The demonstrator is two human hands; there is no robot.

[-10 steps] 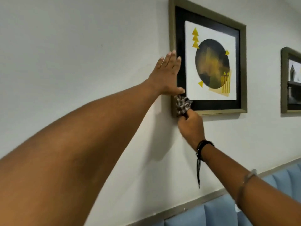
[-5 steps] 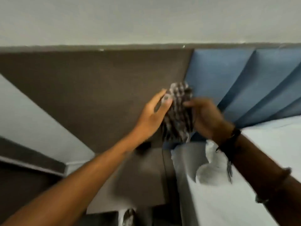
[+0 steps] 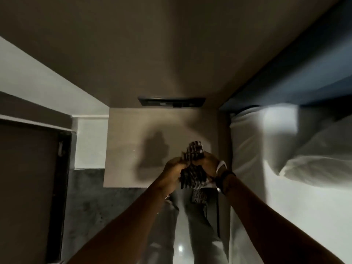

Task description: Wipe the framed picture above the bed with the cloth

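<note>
I look straight down, and the framed picture is out of view. A checked black-and-white cloth (image 3: 193, 166) is bunched between both hands in front of my body. My left hand (image 3: 172, 173) grips its left side. On its right side my right hand (image 3: 208, 164) is closed, with a dark band on that wrist. Part of the cloth sticks up above my fingers and part hangs below them. The frame is dim and a little blurred.
A beige bedside table (image 3: 144, 149) lies below my hands, with a dark switch panel (image 3: 171, 101) on the wall above it. The bed with white sheet (image 3: 285, 206) and pillow (image 3: 314, 161) fills the right. A dark door (image 3: 28, 187) stands left.
My view swung down from the picture on the wall to the bedside table and floor. Both hands came off the frame and now bunch the cloth together low in front of me.
</note>
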